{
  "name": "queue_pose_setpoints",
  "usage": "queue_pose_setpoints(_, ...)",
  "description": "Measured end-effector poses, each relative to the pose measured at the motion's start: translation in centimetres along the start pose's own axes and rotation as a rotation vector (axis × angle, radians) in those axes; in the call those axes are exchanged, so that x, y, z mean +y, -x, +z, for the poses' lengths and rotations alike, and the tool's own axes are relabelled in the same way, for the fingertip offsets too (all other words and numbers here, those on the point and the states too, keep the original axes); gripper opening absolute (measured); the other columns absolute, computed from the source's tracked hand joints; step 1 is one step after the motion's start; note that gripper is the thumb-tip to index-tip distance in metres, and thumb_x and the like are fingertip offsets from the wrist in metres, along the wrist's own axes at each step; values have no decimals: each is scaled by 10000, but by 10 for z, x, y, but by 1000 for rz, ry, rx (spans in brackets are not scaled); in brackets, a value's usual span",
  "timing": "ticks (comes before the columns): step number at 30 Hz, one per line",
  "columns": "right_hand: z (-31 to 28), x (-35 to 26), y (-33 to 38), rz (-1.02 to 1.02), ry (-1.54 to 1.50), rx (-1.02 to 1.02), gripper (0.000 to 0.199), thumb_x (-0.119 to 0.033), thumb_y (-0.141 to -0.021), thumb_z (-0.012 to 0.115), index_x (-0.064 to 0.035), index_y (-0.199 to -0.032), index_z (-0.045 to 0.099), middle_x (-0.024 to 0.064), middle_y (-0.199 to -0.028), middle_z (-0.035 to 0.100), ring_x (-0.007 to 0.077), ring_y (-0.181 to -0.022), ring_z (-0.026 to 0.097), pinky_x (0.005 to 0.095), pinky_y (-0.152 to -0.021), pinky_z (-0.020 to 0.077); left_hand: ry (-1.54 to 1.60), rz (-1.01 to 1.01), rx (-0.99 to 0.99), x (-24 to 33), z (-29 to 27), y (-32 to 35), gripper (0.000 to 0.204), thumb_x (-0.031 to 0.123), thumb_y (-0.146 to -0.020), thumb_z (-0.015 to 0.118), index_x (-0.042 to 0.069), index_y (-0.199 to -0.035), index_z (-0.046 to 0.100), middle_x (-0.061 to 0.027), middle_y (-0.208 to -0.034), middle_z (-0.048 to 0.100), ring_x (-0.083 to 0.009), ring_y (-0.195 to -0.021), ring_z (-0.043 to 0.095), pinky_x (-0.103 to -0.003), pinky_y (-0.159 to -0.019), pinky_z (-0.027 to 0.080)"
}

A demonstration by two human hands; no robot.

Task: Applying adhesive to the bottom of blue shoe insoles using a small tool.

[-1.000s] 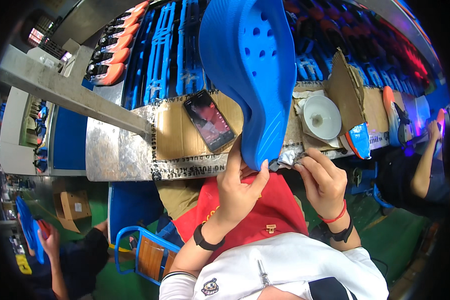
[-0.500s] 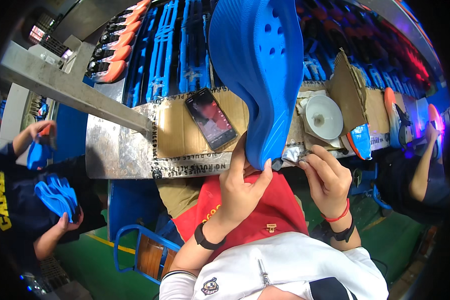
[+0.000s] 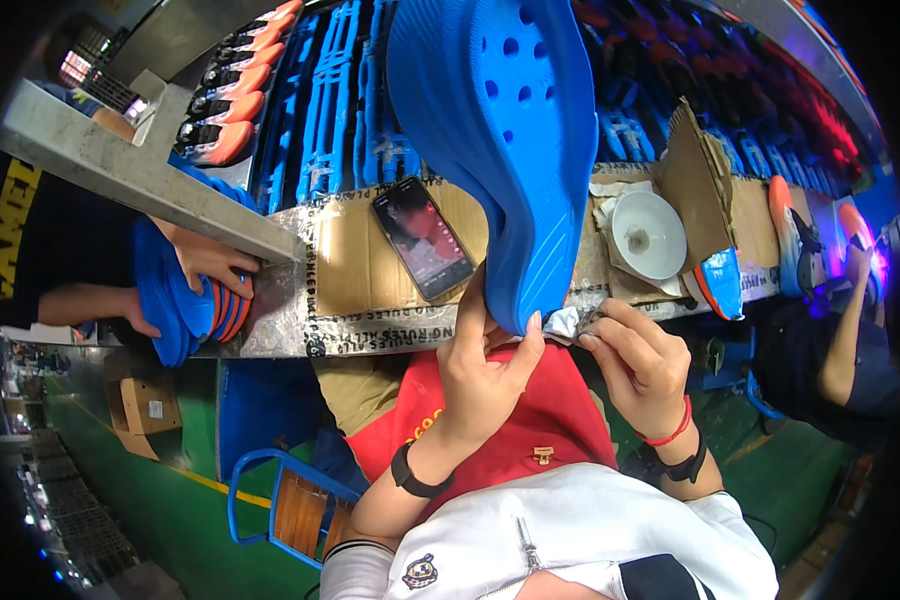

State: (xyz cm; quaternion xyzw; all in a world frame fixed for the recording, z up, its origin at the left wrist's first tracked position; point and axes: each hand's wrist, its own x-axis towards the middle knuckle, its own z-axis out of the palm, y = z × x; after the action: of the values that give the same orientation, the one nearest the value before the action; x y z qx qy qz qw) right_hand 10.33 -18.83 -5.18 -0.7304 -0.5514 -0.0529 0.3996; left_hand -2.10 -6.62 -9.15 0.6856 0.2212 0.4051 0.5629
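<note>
Over the near edge of the worktop [image 3: 270, 325], the left hand [image 3: 483, 388] pinches one end of a blue sole [image 3: 520, 175]; beside it, the right hand [image 3: 642, 368] nips a silvery scrap [image 3: 565, 322] between fingertips. Farther in lie a phone [image 3: 423, 240] and a white bowl [image 3: 658, 245].

The sole [image 3: 535, 180] runs from the top centre of the frame down to the left hand [image 3: 480, 385] at its lower end. The right hand [image 3: 640, 365] is right of that, with a scrap [image 3: 565, 322] between its fingertips and the sole. On the surface [image 3: 270, 335], the phone [image 3: 423, 240] lies left of the sole, and the bowl [image 3: 649, 236] right of it, with a cardboard flap [image 3: 698, 190] just beyond. At frame left, a co-worker's hand [image 3: 210, 258] rests on a stack [image 3: 170, 300], below the beam [image 3: 160, 195]. Shoes [image 3: 230, 140] line the upper left; lower left, a chair [image 3: 300, 510] stands right of a box [image 3: 145, 415].
</note>
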Motion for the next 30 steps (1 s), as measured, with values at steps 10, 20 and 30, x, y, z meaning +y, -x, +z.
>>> queue_pose_setpoints(10, 2, 0, -1, 13, -49, 7, 177, 37, -714, 758, 4, -863, 669, 156, -897, 670, 279, -632, 668, 305, -532, 522, 21, -68, -5, 1, 0, 1, 625, -19, -859, 668, -81, -1400, 362, -196, -1139, 639, -212, -941, 693, -308, -783, 585)
queue_pose_setpoints(20, -16, 0, -1, 56, 55, 126, 157, 60, -738, 737, 20, -867, 657, 178, -912, 670, 279, -592, 638, 300, -515, 493, -108, -3, -16, 9, -2, -3, 612, 24, -853, 690, -69, -1380, 392, -203, -1149, 637, -227, -907, 699, -324, -774, 575)
queue_pose_setpoints(30, -61, 18, 0, 132, 32, 413, 90, 69, -790, 686, 45, -861, 636, 161, -883, 661, 214, -624, 609, 273, -550, 465, 388, 0, -270, 125, -17, -86, 633, 8, -844, 697, 13, -1283, 242, -191, -1173, 592, -228, -981, 661, -351, -825, 586)
